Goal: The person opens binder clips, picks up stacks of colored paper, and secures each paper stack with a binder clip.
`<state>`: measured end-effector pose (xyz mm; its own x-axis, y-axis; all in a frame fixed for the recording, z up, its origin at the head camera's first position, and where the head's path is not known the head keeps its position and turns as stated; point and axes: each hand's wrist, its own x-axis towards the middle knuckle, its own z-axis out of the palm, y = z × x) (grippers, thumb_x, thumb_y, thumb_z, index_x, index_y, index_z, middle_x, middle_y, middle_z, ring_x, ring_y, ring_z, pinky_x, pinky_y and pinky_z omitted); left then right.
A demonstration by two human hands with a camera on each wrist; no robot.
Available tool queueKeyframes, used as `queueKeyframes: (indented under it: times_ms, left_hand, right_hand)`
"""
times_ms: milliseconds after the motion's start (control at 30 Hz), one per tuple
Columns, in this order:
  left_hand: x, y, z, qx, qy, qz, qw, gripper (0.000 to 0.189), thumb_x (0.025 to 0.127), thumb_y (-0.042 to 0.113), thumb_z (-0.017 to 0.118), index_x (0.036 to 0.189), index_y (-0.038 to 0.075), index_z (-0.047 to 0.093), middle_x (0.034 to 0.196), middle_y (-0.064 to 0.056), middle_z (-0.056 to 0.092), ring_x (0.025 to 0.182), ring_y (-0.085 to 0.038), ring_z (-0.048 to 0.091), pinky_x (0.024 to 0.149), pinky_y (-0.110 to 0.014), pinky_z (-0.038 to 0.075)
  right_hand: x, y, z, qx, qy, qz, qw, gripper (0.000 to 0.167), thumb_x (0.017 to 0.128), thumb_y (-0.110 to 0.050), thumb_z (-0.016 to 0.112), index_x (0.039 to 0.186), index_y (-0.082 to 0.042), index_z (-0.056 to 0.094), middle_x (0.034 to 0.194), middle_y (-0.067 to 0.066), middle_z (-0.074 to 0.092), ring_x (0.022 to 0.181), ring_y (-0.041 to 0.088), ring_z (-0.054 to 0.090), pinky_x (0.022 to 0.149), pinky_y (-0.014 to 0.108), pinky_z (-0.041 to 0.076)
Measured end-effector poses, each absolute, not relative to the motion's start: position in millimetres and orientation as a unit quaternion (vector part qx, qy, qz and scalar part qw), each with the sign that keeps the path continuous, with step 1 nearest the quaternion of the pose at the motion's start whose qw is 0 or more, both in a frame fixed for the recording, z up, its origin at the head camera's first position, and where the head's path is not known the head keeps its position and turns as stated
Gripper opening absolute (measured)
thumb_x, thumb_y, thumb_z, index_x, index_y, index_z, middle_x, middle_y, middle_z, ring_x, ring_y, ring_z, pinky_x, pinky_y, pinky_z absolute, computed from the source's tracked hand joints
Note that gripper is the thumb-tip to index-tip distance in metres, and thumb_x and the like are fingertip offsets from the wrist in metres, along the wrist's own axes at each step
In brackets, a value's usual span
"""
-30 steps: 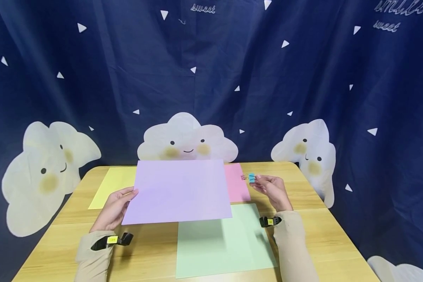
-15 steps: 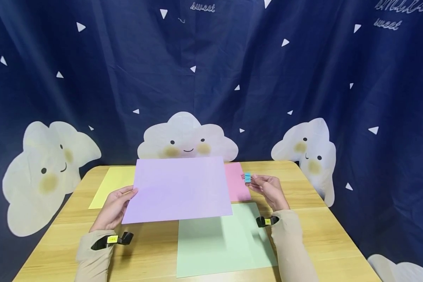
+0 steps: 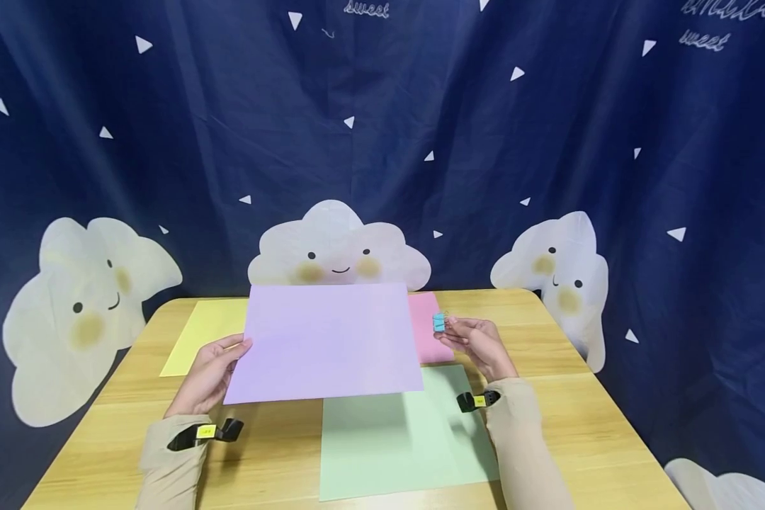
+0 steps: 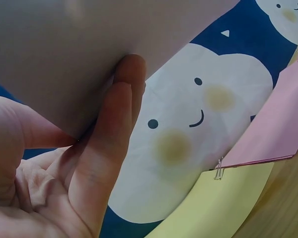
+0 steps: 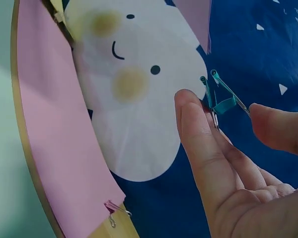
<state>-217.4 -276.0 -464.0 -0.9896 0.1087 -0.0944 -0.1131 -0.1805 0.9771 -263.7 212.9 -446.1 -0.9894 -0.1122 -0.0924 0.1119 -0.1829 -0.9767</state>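
My left hand [image 3: 212, 368] pinches a lavender sheet of paper [image 3: 331, 343] at its left edge, thumb on top and fingers beneath, holding it above the table. To the right of that sheet, my right hand [image 3: 481, 345] holds a small teal binder clip [image 3: 439, 323] by its wire handles. In the right wrist view, thumb and fingers squeeze the handles of the binder clip [image 5: 223, 105], and its lips stand apart. A gap lies between the clip and the sheet's right edge. The sheet hides part of the pink paper behind it.
Mint green paper [image 3: 414, 453] lies in front on the wooden table [image 3: 586, 439]. Yellow paper [image 3: 197, 340] is at the back left, with a clip [image 4: 219, 169] on its corner. Pink paper [image 3: 430, 329] behind carries a pink clip [image 5: 111, 206]. A dark blue curtain hangs behind.
The right hand has moved slightly left toward the lavender sheet. The teal clip has been turned in its fingers, and wire handles no longer stick out on its left. The left hand has barely moved.
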Motion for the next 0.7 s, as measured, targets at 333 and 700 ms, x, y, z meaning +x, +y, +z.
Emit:
queueKeyframes:
  times_ms: [333, 700]
  left_hand:
    - [-219, -270, -465, 0.006, 0.648, 0.757, 0.089, 0.020, 0.106, 0.022, 0.060, 0.122, 0.010, 0.058, 0.087, 0.008, 0.078, 0.074, -0.004, 0.074, 0.065, -0.023, 0.064]
    - [-220, -265, -467, 0.000, 0.651, 0.754, 0.090, 0.022, 0.106, 0.022, 0.061, 0.122, 0.008, 0.056, 0.087, 0.009, 0.078, 0.076, -0.003, 0.074, 0.067, -0.022, 0.064]
  right_hand:
    - [-266, 199, -449, 0.003, 0.630, -0.770, 0.098, 0.038, 0.106, -0.002, 0.051, 0.135, 0.024, 0.047, 0.090, 0.007, 0.077, 0.085, 0.018, 0.078, 0.085, 0.027, 0.065]
    - [-265, 194, -449, -0.013, 0.619, -0.776, 0.123, 0.042, 0.108, -0.005, 0.048, 0.136, 0.025, 0.044, 0.090, 0.004, 0.077, 0.086, 0.016, 0.078, 0.085, 0.027, 0.065]
